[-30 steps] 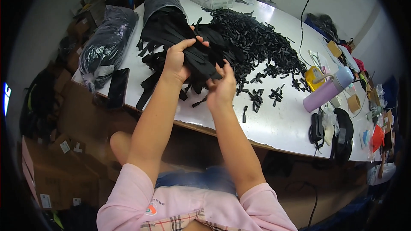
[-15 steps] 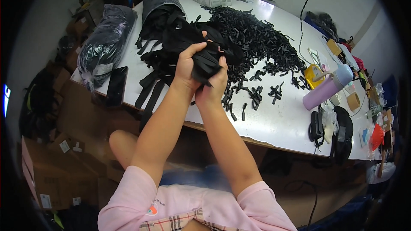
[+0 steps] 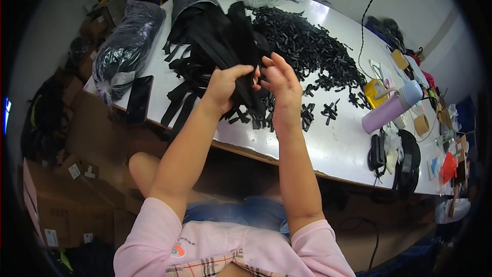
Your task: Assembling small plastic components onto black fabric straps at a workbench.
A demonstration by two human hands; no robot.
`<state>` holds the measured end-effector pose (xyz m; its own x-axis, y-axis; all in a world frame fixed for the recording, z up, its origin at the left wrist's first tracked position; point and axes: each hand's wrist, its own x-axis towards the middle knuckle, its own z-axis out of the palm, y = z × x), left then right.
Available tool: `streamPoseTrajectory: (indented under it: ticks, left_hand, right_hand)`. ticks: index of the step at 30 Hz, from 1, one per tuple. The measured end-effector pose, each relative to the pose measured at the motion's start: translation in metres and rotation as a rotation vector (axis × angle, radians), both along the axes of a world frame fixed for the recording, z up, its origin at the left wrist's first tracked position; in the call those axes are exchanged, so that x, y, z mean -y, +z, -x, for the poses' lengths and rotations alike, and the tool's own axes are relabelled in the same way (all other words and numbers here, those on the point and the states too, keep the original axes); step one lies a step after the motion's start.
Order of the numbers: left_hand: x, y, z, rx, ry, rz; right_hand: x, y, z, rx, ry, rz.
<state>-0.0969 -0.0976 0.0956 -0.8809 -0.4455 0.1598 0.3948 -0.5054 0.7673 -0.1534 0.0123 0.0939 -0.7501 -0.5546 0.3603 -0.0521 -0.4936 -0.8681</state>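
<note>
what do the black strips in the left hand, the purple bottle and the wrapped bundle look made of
Black strips: probably fabric, matte, since they bend softly and barely shine.
Purple bottle: perhaps coated metal, satin, judging by its smooth, even colour; plastic is possible.
Wrapped bundle: apparently thin plastic film outside, glossy, with wrinkles and bright glints.

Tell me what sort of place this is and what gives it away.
Probably a small workshop: a heap of small black pieces lies on a large white table beside bunched black strips, and cardboard boxes stand at the lower left.
</note>
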Motion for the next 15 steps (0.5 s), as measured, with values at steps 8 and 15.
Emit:
streamPoseTrajectory:
  ticks: [8,15]
  left_hand:
    - [-0.018,-0.01,-0.016,0.145,0.058,0.245]
    - [-0.01,-0.016,-0.02,0.185,0.114,0.254]
  right_hand:
    - [-0.006,0.009,0.002,-0.375,-0.23,-0.223]
    - [-0.044,0.03,-0.007,-0.022,0.045,0.08]
